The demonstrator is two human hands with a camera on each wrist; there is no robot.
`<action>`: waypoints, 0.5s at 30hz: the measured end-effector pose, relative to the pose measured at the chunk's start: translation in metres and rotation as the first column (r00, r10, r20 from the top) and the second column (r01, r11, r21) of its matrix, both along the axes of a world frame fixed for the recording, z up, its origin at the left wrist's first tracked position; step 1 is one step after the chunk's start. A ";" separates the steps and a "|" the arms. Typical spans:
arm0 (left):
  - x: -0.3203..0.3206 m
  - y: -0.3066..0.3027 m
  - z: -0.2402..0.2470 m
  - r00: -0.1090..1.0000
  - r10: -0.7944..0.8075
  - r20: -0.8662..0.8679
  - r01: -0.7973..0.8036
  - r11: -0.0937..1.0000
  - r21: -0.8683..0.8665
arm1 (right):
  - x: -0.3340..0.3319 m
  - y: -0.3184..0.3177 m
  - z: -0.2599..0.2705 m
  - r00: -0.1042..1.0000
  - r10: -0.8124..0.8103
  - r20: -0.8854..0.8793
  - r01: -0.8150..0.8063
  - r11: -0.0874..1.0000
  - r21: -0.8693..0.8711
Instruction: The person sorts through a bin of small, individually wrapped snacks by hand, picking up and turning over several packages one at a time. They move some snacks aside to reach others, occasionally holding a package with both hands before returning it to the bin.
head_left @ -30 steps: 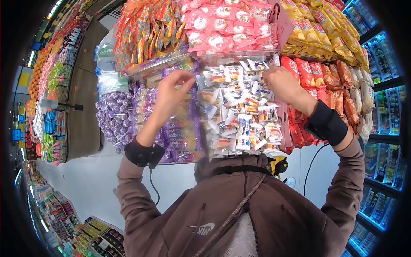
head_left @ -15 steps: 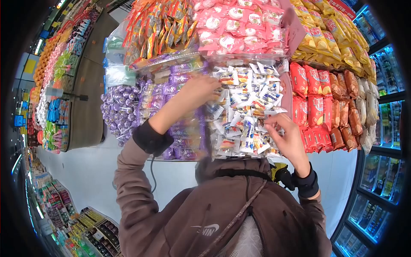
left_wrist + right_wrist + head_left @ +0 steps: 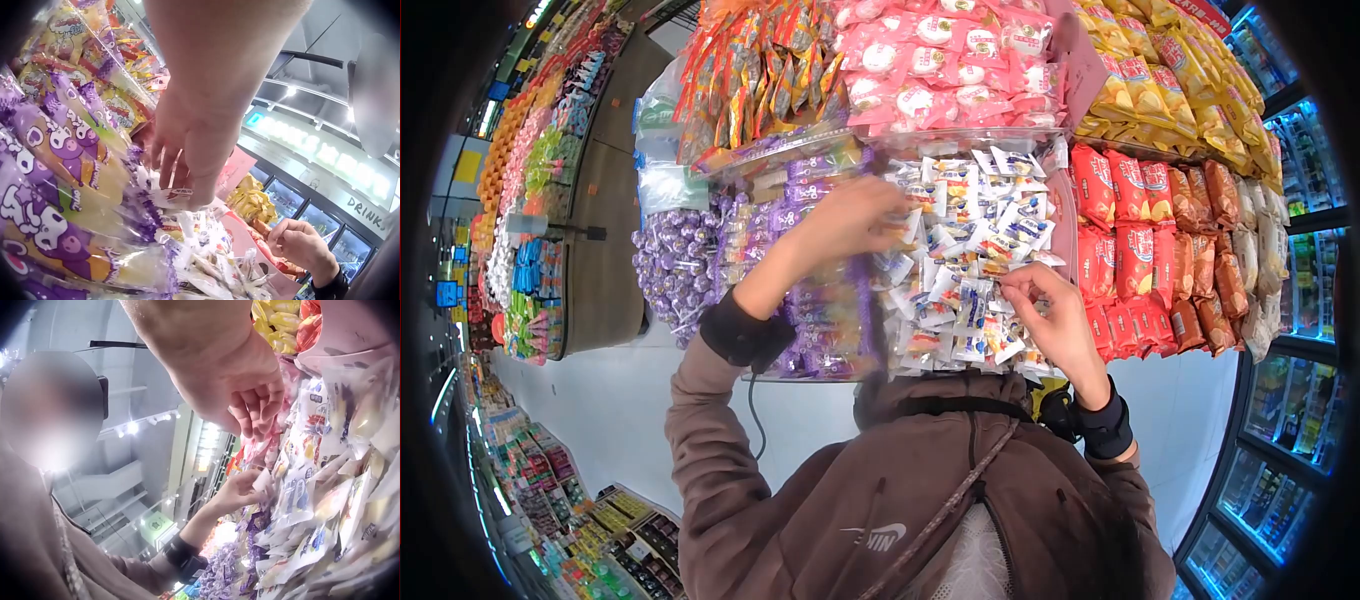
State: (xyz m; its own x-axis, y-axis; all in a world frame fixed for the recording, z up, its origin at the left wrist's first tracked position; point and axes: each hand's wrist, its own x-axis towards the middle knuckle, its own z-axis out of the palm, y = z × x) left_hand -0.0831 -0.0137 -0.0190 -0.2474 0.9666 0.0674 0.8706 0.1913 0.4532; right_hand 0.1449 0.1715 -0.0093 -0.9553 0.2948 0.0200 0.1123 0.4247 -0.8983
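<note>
My left hand (image 3: 855, 215) reaches over the left side of a bin of small white wrapped packets (image 3: 970, 320). In the left wrist view its fingers hold a white packet (image 3: 174, 195); the right wrist view also shows a pale packet (image 3: 262, 481) between thumb and fingers. Over the bin's right side hangs my right hand (image 3: 1050, 310), its fingers loosely curled. Nothing shows in them in the right wrist view, where the packets (image 3: 297, 494) lie just beside the hand. Purple cartoon-printed packs (image 3: 69, 150) fill the section beside the left hand.
Pink packs (image 3: 930, 60) lie behind a clear divider, with orange packs (image 3: 760, 70) left of them. Red packs (image 3: 1135, 260) sit to the right, yellow bags (image 3: 1160, 90) farther back. Purple lollipops (image 3: 680, 260) stand at the far left. Lit drink fridges (image 3: 1300, 400) line the right.
My left hand has moved right, from above the purple packs to the white packets. My right hand has left the bin's far right corner and come nearer my body.
</note>
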 end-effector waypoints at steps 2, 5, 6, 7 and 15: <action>0.003 0.003 0.007 0.998 0.037 0.051 -0.039 0.998 0.040 | -0.001 0.002 -0.002 1.000 0.000 0.003 0.000 1.000 -0.019; 0.009 0.016 0.014 0.992 0.116 -0.051 -0.109 0.986 0.126 | -0.003 0.003 -0.003 1.000 0.011 0.007 -0.011 0.999 -0.036; 0.011 0.023 0.016 0.975 0.141 -0.171 -0.111 0.978 0.176 | -0.004 0.003 -0.003 1.000 0.014 0.003 -0.014 0.999 -0.036; 0.012 0.029 0.015 0.943 0.169 -0.287 -0.106 0.969 0.224 | -0.005 0.002 -0.003 1.000 0.017 0.000 -0.017 0.999 -0.037; 0.002 0.055 -0.011 0.858 0.205 -0.470 -0.082 0.959 0.270 | -0.007 0.007 -0.002 1.000 0.011 0.008 -0.011 0.999 -0.037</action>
